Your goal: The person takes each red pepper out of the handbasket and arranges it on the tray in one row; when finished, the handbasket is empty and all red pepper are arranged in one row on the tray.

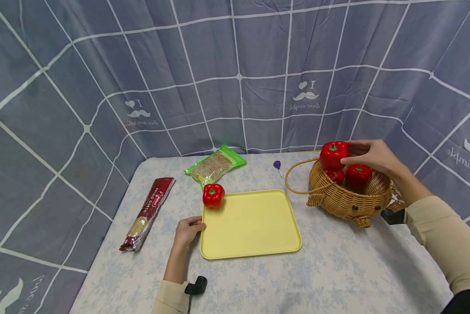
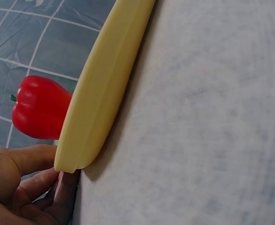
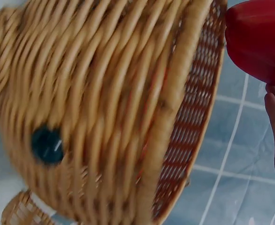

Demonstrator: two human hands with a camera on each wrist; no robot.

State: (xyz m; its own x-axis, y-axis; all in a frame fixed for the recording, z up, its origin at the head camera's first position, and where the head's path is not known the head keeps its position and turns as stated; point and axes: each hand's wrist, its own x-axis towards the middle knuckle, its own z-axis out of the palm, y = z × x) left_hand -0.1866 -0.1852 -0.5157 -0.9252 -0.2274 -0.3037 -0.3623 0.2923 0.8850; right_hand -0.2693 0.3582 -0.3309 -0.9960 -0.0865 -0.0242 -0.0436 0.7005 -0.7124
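Observation:
My right hand [image 1: 372, 155] grips a red bell pepper [image 1: 334, 155] just above the left part of a wicker basket [image 1: 346, 205]. Two more red peppers lie inside, one of them a bell pepper [image 1: 358, 175] with a green stem. In the right wrist view the held pepper [image 3: 257, 40] is beside the basket's rim [image 3: 168, 122]. My left hand [image 1: 188, 231] pinches the left edge of a yellow tray [image 1: 252, 224], thumb at the rim and fingers lower down. Another red bell pepper [image 1: 213, 196] sits at the tray's far left corner, also visible as a pepper [image 2: 41, 108] in the left wrist view.
A green-edged clear packet [image 1: 216, 165] lies behind the tray. To the left is a dark red pasta packet [image 1: 148, 213]. A purple lollipop [image 1: 277, 165] lies between tray and basket, near the basket's looped handle [image 1: 291, 181]. A grey-blue checked curtain [image 1: 219, 100] surrounds the table.

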